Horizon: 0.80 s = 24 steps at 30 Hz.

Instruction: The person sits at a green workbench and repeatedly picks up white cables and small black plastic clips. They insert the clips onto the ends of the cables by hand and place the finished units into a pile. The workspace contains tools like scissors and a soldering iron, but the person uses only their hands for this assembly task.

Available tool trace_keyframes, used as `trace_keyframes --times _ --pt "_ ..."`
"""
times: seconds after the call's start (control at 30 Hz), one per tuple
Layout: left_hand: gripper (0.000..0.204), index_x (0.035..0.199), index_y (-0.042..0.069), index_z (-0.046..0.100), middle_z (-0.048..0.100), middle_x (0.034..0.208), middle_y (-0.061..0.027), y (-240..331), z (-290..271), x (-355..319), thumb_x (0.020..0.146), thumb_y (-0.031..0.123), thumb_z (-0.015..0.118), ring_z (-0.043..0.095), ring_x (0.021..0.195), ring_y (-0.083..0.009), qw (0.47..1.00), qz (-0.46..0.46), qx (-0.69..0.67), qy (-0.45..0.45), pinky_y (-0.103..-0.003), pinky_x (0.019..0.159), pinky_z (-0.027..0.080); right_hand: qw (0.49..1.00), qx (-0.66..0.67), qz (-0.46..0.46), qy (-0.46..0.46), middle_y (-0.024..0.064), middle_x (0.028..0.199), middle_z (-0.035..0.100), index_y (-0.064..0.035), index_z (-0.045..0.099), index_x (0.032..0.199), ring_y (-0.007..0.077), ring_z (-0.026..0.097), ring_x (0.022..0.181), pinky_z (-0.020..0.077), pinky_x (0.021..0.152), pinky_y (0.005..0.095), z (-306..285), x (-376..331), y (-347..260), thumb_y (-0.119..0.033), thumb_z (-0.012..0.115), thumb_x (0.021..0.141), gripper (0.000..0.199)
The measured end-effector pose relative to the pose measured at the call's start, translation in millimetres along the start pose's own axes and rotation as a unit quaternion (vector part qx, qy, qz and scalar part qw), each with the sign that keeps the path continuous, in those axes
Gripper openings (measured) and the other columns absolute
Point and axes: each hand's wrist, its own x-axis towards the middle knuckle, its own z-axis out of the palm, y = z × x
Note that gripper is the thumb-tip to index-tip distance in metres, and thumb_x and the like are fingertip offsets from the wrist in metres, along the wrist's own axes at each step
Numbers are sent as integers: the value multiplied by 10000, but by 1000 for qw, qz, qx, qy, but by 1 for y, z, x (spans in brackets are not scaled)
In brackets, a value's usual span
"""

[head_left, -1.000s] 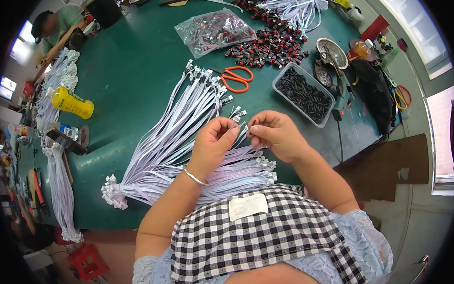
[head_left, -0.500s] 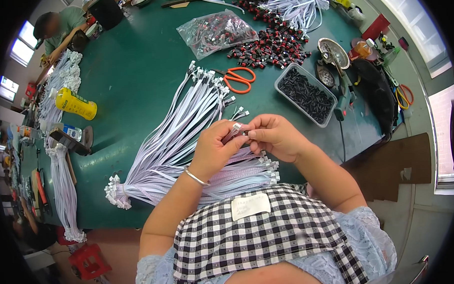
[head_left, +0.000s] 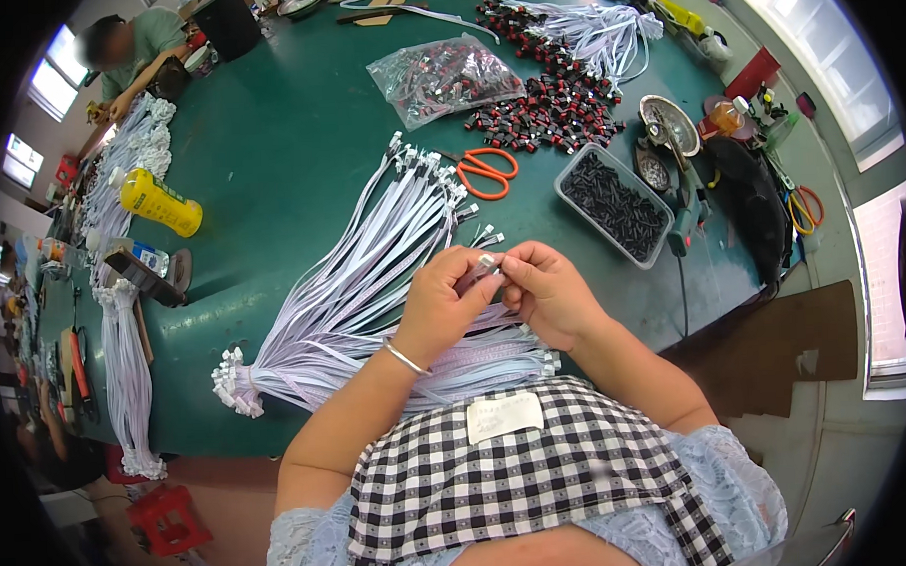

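White flat cables are laid fanned on the green table, gathered at the left end, free ends spread; probably arranged so single ends can be picked without tangling. One cable end with a white connector is held up in front of the chest, above the fan. It is clamped between thumb and fingers of the left hand, connector poking out, presumably to leave its tip exposed. Thumb and forefinger of the right hand are pressed together at that tip; whether a small part is pinched there cannot be told, view blocked. Black pieces are kept in a clear tub just beyond the right hand, likely for short reach, no scatter. Scissors are laid flat near the fan's far ends, seemingly handy. Red-and-black parts are heaped farther off, beside a clear bag.
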Motion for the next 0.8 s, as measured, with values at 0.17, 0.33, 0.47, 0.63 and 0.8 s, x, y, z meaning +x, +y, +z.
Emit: trace_keyframes --times 0.17,0.33,0.47,0.63,0.8 --pt "159 1035 25 580 582 824 6 8 -3 -1 924 134 548 431 631 -20 980 -96 -172 -17 -166 562 359 999 -2 -46 -6 50 836 601 -33 563 942 110 567 686 458 625 228 -8 -4 -12 -46 586 877 71" --pt "120 971 15 582 551 741 11 3 -1 -1 910 116 561 422 590 -30 975 -106 -194 -7 -169 536 345 998 -31 -51 -17 68 870 613 -19 565 941 131 600 716 492 650 249 -5 -10 -28 -6 589 858 87" --pt "121 979 14 567 542 700 12 17 0 0 900 106 569 454 566 -52 957 -175 -228 24 -177 519 359 997 -35 -65 -9 76 858 627 -32 566 933 130 616 697 508 632 236 -1 -8 -28 -37 603 867 76" --pt "122 980 36 565 539 706 11 8 -5 2 905 131 575 464 577 -55 948 -187 -258 2 -175 525 364 992 -95 -76 12 54 820 616 -15 572 941 115 596 679 481 617 228 -1 -5 -25 -82 627 867 114" --pt "125 955 51 559 518 696 22 4 -9 2 920 171 562 460 586 -59 930 -211 -298 -35 -176 524 356 982 -155 -106 25 43 800 610 -7 575 943 103 582 671 464 609 223 3 0 -22 -92 629 869 126"
